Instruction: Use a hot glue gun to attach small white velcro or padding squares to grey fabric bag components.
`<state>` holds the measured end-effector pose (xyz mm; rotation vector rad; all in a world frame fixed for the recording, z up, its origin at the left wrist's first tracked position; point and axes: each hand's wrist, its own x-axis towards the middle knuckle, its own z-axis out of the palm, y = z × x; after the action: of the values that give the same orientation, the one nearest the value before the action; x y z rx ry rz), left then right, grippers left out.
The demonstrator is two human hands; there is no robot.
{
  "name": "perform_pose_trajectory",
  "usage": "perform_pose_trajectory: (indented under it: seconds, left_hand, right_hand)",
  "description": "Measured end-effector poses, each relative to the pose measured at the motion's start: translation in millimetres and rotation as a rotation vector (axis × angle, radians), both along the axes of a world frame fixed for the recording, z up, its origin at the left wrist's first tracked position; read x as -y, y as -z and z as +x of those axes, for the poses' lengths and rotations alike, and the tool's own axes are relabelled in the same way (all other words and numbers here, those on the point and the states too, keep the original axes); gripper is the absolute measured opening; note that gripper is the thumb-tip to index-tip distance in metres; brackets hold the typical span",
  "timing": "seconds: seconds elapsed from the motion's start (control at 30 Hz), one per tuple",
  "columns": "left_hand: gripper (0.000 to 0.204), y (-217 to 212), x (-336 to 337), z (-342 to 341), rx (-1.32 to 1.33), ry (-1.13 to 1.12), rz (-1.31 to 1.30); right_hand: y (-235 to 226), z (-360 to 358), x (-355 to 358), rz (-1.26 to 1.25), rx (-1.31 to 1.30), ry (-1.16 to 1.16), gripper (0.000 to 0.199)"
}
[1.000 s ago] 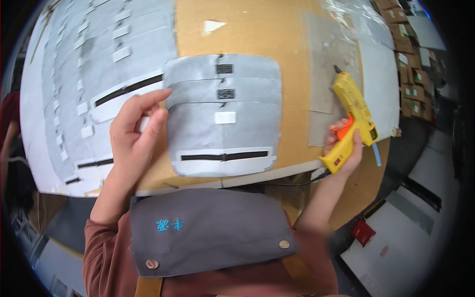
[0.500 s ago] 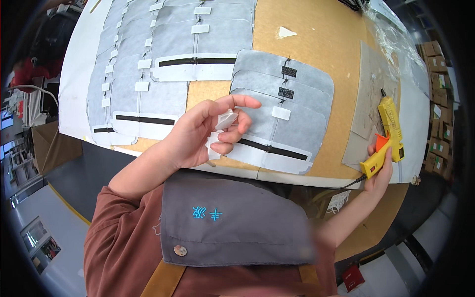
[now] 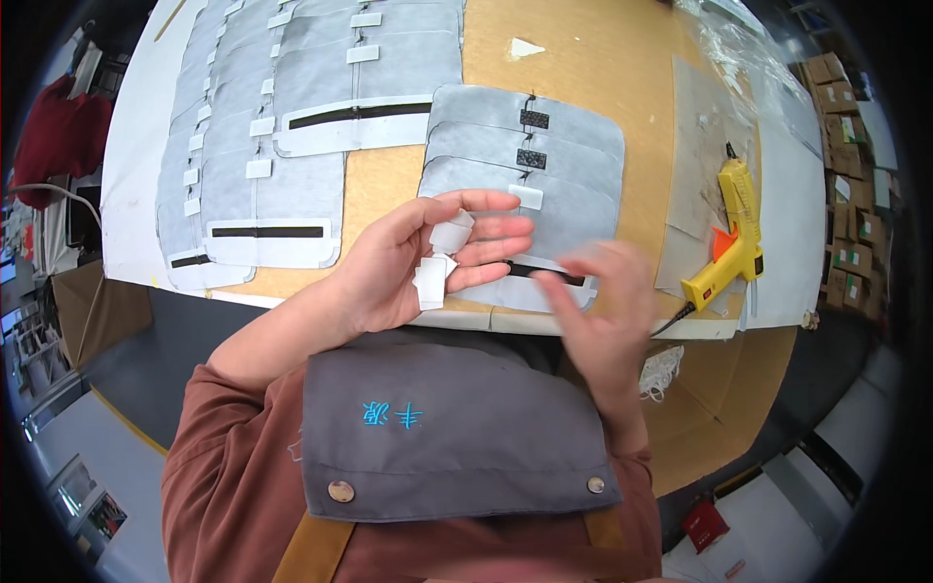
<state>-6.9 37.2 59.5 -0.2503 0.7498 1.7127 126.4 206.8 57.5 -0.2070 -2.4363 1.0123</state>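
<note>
My left hand [image 3: 389, 257] is palm up, its fingers stretched out, and holds several small white tabs [image 3: 432, 282] in the cupped palm. Blurred by motion, my right hand [image 3: 610, 311] hangs near the table's front edge, thumb and fingers apart, with nothing seen between them. Beyond both hands lies a stack of grey fabric sheets [image 3: 583, 214], partly covered by them. Two black textured patches [image 3: 533, 158] and a white tab [image 3: 526, 197] run down its middle, with a black strip [image 3: 544, 275] near its lower edge. A yellow glue gun [image 3: 736, 228] with an orange trigger rests at the right.
More overlapping grey sheets [image 3: 321, 83] with white tabs and black strips cover the table's left side. Clear plastic film [image 3: 724, 49] lies at the far right, beside a stained cardboard sheet [image 3: 690, 175]. An open cardboard box [image 3: 729, 398] stands below the front edge.
My right hand has let go of the glue gun and moved left toward my left hand. The left hand's fingers have straightened, uncovering the white tabs. The view has shifted slightly.
</note>
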Motion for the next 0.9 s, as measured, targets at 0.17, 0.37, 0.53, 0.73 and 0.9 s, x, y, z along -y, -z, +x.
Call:
perform_pose_trajectory:
  seconds: [0.17, 0.37, 0.53, 0.73, 0.9]
  left_hand:
    - [0.051, 13, 5, 0, -0.099, 0.081, 0.163]
    - [0.052, 16, 0, 1, 0.012, 0.07, 0.221]
    - [0.052, 10, -3, -6, 0.014, 0.029, 0.117]
    - [0.052, 11, -4, -8, -0.023, 0.007, 0.102]
    - [0.052, 10, -4, -12, 0.007, 0.025, 0.125]
  right_hand:
    - [13, -33, 23, 0.057, -0.086, -0.084, 0.029]
    - [25, -30, 20, 0.068, -0.048, -0.106, 0.026]
    - [21, -30, 17, -0.125, 0.022, -0.112, 0.023]
    - [14, -24, 6, -0.095, 0.093, -0.199, 0.028]
    - [19, -22, -3, -0.031, 0.002, -0.268, 0.028]
